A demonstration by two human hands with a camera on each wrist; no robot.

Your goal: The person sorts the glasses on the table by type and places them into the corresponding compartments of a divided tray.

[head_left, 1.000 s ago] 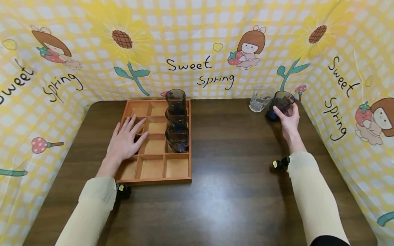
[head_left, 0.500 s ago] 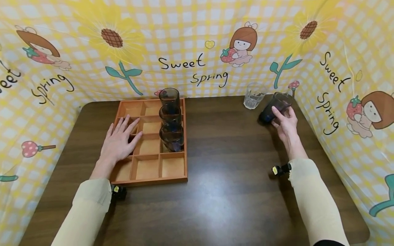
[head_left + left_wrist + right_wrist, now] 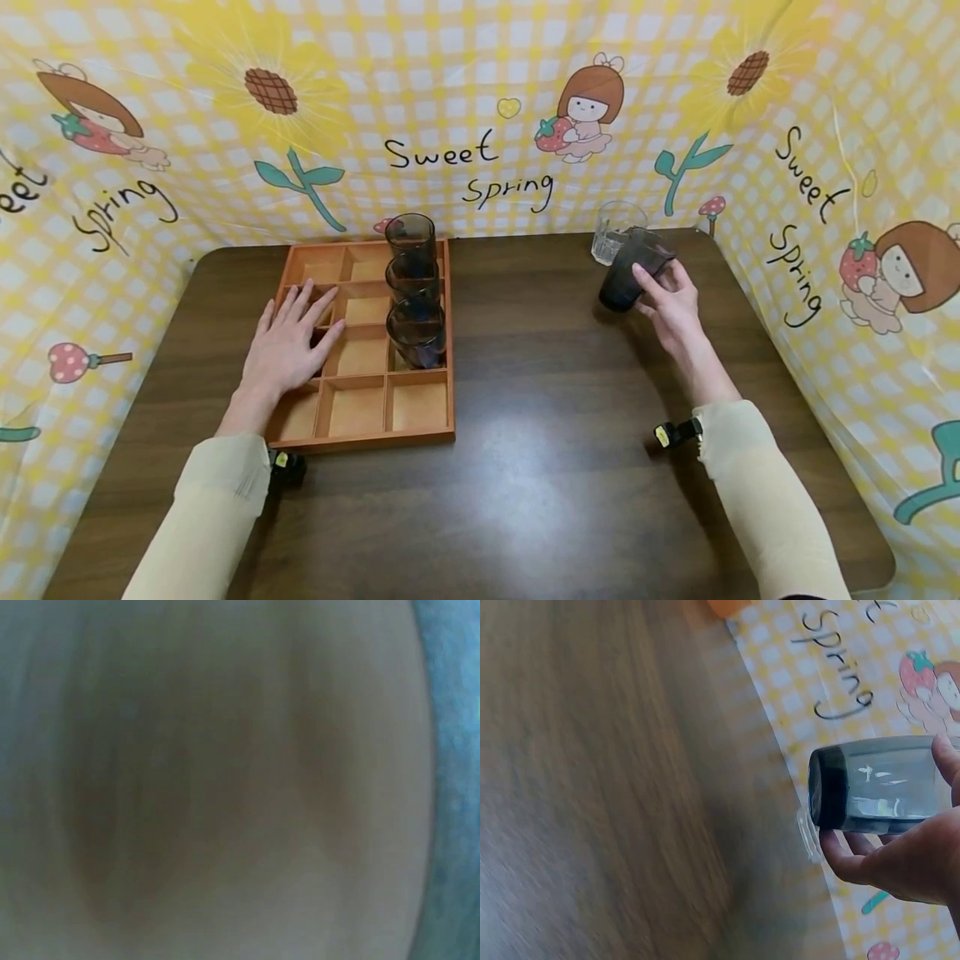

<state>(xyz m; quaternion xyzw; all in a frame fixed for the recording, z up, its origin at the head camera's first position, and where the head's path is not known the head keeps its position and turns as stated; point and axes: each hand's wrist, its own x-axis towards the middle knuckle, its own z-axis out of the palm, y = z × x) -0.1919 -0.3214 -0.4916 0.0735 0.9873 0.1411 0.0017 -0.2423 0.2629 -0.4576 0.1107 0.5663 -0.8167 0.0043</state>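
Head view, bearings taken from the middle of the brown table (image 3: 495, 417). One dark glass (image 3: 621, 279): at two o'clock, tilted, its base pointed to seven and its mouth to one. One right hand (image 3: 675, 304): clamped on that glass, thumb on one side and fingers on the other, as the right wrist view also showed. One clear glass (image 3: 606, 237): stood upright at eleven o'clock from the dark one, partly covered by it; whether the two touched, I could not tell. One wooden tray (image 3: 420, 436): lay at ten o'clock, divided into four rows of three. One left hand (image 3: 281, 354): lay over the tray's nine o'clock side, fingers straight and spread apart. Three more glasses, also dark: a far glass (image 3: 411, 233), a middle glass (image 3: 412, 279) and a near glass (image 3: 417, 337), lined up along the tray's three o'clock edge. One checked cloth (image 3: 450, 50), yellow and white: hung from nine o'clock through twelve to three. Left wrist view: too blurred to itemise.
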